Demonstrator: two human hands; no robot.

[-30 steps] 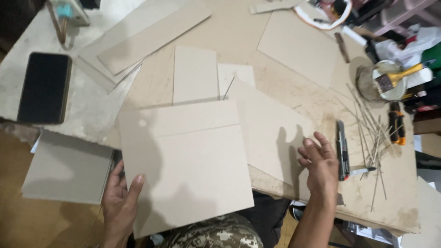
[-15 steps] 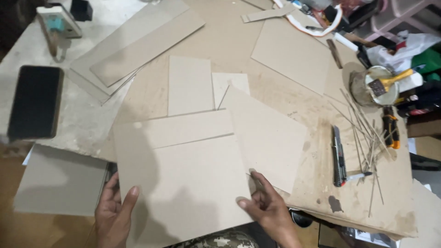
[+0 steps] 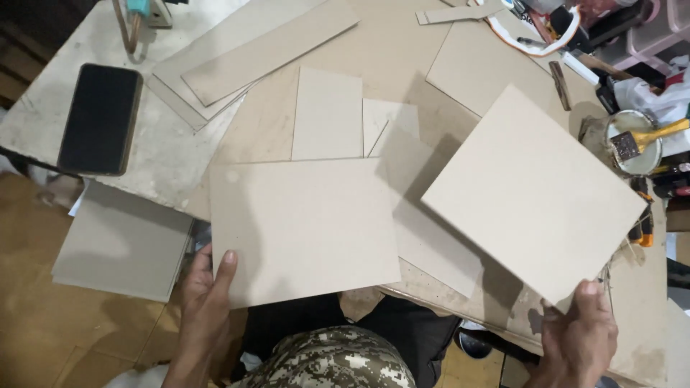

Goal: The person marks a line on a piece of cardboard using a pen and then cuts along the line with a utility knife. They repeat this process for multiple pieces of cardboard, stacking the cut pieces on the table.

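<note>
Since half a second ago your right hand (image 3: 578, 334) has lifted the top board (image 3: 535, 190) off rightward, pinching its near corner, while your left hand (image 3: 208, 291), thumb on top, grips the lower board (image 3: 305, 226); next, find it a bare spot.

1. A square board (image 3: 305, 226) of plain grey-beige card is lying flat at the near edge of the surface (image 3: 374, 50), its near side overhanging; the left hand (image 3: 208, 287) is gripping its lower left corner.
2. A second board (image 3: 532, 190) of the same card is being held raised and turned diagonally above the surface, with the right hand (image 3: 582, 330) pinching its lowest corner.
</note>
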